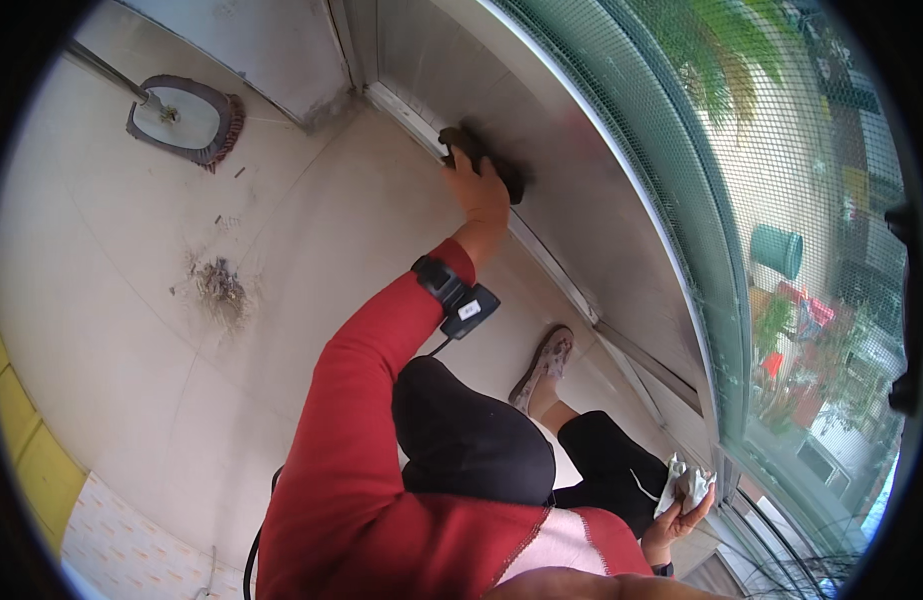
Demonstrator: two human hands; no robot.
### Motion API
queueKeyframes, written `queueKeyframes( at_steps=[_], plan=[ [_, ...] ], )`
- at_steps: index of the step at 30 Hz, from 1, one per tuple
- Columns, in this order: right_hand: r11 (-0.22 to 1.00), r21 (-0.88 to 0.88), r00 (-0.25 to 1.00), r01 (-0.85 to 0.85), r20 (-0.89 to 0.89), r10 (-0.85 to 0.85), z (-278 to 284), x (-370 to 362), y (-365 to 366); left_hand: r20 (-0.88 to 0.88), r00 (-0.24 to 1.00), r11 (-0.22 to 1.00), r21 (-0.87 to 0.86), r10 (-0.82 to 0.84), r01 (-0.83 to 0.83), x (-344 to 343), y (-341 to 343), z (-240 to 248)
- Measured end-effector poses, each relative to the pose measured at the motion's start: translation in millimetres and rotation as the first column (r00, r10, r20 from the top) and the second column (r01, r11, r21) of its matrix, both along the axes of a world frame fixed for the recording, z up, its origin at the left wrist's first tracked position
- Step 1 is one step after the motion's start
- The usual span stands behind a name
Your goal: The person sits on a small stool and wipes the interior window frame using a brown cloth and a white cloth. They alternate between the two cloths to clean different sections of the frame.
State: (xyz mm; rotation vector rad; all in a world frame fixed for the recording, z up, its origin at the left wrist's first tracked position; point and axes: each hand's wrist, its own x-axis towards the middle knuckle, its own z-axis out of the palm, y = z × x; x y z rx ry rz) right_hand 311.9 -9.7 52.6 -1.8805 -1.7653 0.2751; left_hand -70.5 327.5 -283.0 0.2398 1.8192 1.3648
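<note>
My left hand [479,196] reaches far forward in a red sleeve, fingers curled over a dark brown cloth [509,181]. The cloth is pressed low against a grey metal panel [572,150], just above the pale rail along its foot. Smears darken the panel beside the cloth. Back at the lower right, my right hand [679,522] is closed around a crumpled whitish wad [688,486]; whether it is cloth, paper or plastic I cannot tell. A black strap with a small box [462,300] sits on my left wrist.
A flat dust mop [187,120] lies at the upper left, and a small heap of dirt [222,285] is on the tiled floor [112,260]. Above the panel is a screened window [682,230]. My shoe [547,365] stands near the rail. Yellow padding [32,450] lines the left edge.
</note>
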Motion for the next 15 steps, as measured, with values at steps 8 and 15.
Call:
queueKeyframes(
  at_steps=[8, 15],
  plan=[
    [1.000, 0.027, 0.998, -0.007, -0.061, 0.009, -4.4, -7.4, 4.8, -0.361, 0.893, 0.769, 0.639, 0.268, 0.028, -1.4, -8.0, 99.6],
    [1.000, 0.000, 0.998, -0.001, 0.068, 0.001, -1.7, -5.5, 0.3, -0.126, 0.992, 0.982, -0.184, 0.021, -0.045, -40.4, 28.1, -55.9]
  ],
)
